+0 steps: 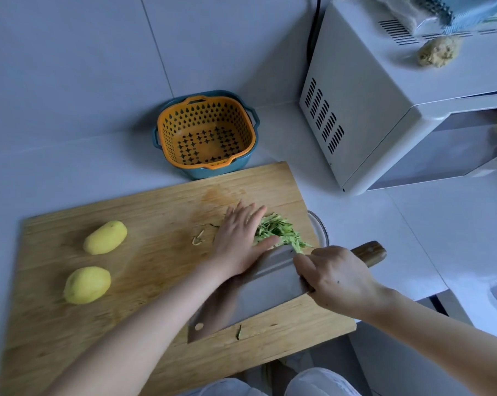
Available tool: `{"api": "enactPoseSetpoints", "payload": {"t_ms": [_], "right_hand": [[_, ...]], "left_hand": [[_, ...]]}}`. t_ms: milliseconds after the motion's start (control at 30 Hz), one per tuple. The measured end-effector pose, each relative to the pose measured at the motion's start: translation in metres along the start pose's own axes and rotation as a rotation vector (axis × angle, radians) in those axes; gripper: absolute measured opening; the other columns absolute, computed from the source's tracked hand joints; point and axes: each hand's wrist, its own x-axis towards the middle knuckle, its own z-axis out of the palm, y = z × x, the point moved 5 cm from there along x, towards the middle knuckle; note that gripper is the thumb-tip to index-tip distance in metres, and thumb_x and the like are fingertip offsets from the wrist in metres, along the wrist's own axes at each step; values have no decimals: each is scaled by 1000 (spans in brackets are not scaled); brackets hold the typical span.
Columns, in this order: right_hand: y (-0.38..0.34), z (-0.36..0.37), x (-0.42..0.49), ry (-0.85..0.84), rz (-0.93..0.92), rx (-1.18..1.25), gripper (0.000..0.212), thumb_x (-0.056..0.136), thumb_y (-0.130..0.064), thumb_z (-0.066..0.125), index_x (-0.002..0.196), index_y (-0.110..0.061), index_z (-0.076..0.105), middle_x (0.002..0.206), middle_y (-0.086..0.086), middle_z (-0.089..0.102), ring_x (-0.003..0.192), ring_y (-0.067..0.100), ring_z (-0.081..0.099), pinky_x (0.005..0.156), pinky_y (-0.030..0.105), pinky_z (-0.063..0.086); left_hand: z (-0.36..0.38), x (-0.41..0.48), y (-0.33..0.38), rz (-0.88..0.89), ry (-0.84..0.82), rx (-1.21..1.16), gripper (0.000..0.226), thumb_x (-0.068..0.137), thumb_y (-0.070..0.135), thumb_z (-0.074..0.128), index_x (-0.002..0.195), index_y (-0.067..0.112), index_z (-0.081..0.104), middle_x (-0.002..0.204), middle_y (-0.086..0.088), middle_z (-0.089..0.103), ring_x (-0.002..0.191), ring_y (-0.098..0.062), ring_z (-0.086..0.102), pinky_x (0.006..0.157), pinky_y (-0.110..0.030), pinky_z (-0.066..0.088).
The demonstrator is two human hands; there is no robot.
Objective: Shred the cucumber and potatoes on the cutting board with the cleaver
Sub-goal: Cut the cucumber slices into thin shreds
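A pile of green cucumber shreds point(281, 231) lies near the right edge of the wooden cutting board point(144, 207). My left hand point(240, 238) rests flat against the pile's left side, fingers straight. My right hand point(337, 277) grips the wooden handle point(370, 252) of the cleaver point(255, 295), whose broad blade lies tilted low over the board, its far end at the shreds. Two peeled yellow potatoes sit whole on the board's left part, one point(105, 237) farther back, one point(86, 284) nearer me.
An orange strainer in a blue basin point(207, 132) stands behind the board against the wall. A white microwave point(398, 104) fills the right rear. A glass bowl's rim point(321, 227) shows just past the board's right edge. A few stray peel bits point(198, 238) lie mid-board.
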Motion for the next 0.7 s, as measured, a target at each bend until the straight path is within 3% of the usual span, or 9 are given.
{"api": "enactPoseSetpoints", "payload": {"t_ms": [67,133,200,267,333,400,500,600,700], "right_hand": [[0,5,-2,0,-15,10,25,64,3,39,72,-18,28,45,-1,36,38,18,28,41,21,21],[2,6,-4,-10,-15,23,26,62,4,36,72,-18,28,46,-1,35,40,18,24,41,21,21],[8,5,-6,-6,-14,37,27,60,5,37,72,-17,28,46,-1,35,41,18,23,38,21,23],[13,4,-7,-25,-12,54,30,57,6,44,72,-16,31,46,0,37,39,19,27,36,22,27],[16,4,-8,-61,-8,85,30,54,5,49,70,-15,33,45,-1,36,39,19,26,36,21,25],[20,4,-11,-106,22,131,24,55,-2,49,70,-15,34,44,-3,38,41,16,21,39,15,15],[29,10,-25,-195,116,248,21,58,-12,61,70,-20,46,41,-11,39,40,9,23,45,5,10],[29,17,-36,-284,175,357,20,77,-25,67,68,-21,50,38,-10,32,44,9,36,43,6,17],[15,24,-37,-411,139,476,30,88,-30,57,64,-17,44,43,-8,36,47,7,39,45,13,25]], "left_hand": [[3,9,-12,-22,6,-5,100,78,81,3,149,15,24,156,-8,26,147,-26,13,118,-37,-4],[-3,18,-19,-42,77,-72,79,89,68,27,139,9,42,144,-10,45,138,-28,32,117,-35,12],[-17,26,-22,-44,207,-138,43,94,44,52,115,8,60,120,-8,59,117,-25,50,99,-29,31],[-32,30,-13,32,256,-201,23,90,34,62,93,11,66,100,-2,62,99,-20,54,80,-26,32],[-39,28,4,170,196,-289,24,88,35,64,81,12,70,84,2,61,84,-16,54,72,-27,34],[-44,25,16,242,122,-259,43,92,44,53,66,12,66,65,2,55,67,-15,51,68,-29,40],[-49,32,-5,16,-7,-70,63,94,56,25,55,13,49,50,2,46,46,-18,46,63,-35,52],[-54,32,-45,-163,-18,16,52,102,41,31,76,9,63,78,-6,64,65,-22,60,66,-36,52],[-54,24,-83,-378,-80,136,29,101,23,36,115,11,58,125,-14,52,101,-28,56,82,-40,49]]}}
